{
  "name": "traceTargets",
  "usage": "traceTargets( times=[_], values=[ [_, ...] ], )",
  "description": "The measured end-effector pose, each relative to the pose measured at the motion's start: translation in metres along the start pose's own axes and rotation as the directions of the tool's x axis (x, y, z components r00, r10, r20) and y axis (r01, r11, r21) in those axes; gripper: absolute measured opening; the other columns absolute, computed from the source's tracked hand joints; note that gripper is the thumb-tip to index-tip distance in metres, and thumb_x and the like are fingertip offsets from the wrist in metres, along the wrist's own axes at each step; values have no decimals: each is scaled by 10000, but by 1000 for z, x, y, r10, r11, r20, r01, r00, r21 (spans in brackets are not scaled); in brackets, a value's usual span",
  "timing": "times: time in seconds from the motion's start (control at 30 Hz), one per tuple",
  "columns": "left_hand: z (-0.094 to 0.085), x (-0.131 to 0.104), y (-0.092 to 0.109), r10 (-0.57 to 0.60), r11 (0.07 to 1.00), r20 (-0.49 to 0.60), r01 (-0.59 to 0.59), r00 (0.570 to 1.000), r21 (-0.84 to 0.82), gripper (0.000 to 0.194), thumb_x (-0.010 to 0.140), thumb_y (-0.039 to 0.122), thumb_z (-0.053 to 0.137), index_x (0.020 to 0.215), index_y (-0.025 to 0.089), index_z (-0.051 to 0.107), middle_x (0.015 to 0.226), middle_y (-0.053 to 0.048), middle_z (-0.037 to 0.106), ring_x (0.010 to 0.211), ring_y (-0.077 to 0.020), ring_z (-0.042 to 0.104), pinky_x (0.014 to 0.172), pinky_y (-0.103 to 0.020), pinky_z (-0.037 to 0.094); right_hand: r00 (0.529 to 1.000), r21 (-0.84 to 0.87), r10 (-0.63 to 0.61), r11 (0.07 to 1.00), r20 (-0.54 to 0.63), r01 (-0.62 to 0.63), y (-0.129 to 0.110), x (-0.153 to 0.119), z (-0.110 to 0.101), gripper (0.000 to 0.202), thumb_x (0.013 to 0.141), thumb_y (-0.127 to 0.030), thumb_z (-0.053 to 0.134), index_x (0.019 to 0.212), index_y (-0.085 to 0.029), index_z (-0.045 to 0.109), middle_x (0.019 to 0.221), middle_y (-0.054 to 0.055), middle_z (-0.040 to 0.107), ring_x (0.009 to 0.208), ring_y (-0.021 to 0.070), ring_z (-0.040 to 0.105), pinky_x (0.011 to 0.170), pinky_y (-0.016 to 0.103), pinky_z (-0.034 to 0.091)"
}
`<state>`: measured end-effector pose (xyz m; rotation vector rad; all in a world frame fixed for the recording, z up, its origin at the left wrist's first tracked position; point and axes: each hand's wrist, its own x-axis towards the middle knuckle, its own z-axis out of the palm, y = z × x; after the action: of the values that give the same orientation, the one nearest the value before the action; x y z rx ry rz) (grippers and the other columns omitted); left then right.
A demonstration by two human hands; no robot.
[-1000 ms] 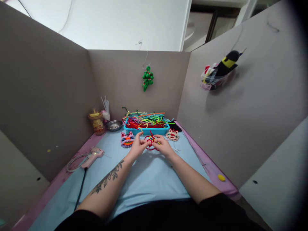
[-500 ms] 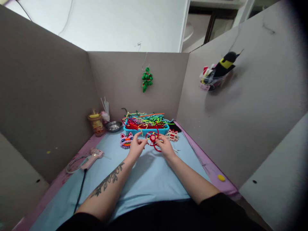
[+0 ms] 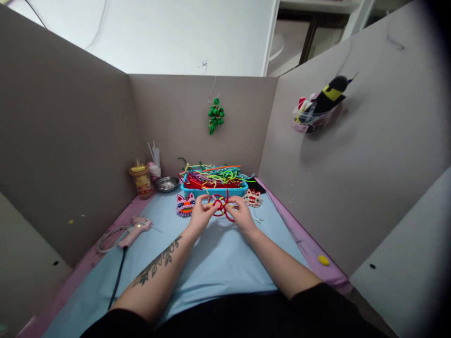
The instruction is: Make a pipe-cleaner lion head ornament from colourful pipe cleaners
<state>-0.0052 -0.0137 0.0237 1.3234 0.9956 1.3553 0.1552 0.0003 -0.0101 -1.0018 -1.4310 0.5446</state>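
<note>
A round red piece of bent fuzzy stems [image 3: 219, 205], with some yellow in it, is held up above the blue cloth between both hands. My left hand [image 3: 203, 212] pinches its left side between thumb and fingers. On the right side, my right hand [image 3: 241, 213] grips the same piece, and a red stem end sticks up beside the fingers. Just left of my left hand lies a purple and orange cat-eared piece [image 3: 185, 205]. A cream and red cat-eared piece [image 3: 252, 198] lies beyond my right hand.
A blue basket [image 3: 214, 192] of colourful stems stands behind the hands. At left are a pink glue gun [image 3: 136, 231] with its cable, a metal bowl [image 3: 167, 184] and a lidded cup [image 3: 141, 180]. A yellow object [image 3: 323, 260] lies at right.
The red piece has shifted slightly left and turned. My left hand, which had its fingers apart beside it, has closed on its left side.
</note>
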Motion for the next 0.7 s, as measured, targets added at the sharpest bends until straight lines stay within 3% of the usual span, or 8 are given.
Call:
traceTargets(
  times=[0.3,0.47,0.57,0.7],
  values=[
    [-2,2,-6,28,999,96,-31,995,26,570,641,351,717,1078,173,396,594,49,592,447,-55,454,441,-158,296,996,15,29,999,86,-30,4,3,-2,199,705,-395,650,783,-214,680,1133,83,501,1107,234,483,934,377,390],
    [-3,2,-9,34,997,162,-44,986,57,573,652,354,710,1093,174,392,581,56,581,448,-55,453,441,-157,296,981,63,97,992,169,-109,4,3,-2,203,713,-406,637,694,-207,670,1170,77,495,1128,229,476,982,370,339],
    [-1,2,-9,37,996,131,-47,991,77,592,650,351,709,1115,168,392,605,41,600,460,-65,478,452,-167,330,974,106,126,983,186,-147,2,4,-2,208,705,-401,638,643,-202,652,1171,70,502,1121,226,482,982,358,331],
    [-1,2,-9,99,991,26,-101,995,92,608,658,340,696,1151,171,384,754,-17,652,508,-82,532,495,-200,412,982,138,158,975,108,-172,0,4,0,200,699,-393,633,641,-202,652,1125,74,535,1155,231,457,1004,350,295]
  ],
)
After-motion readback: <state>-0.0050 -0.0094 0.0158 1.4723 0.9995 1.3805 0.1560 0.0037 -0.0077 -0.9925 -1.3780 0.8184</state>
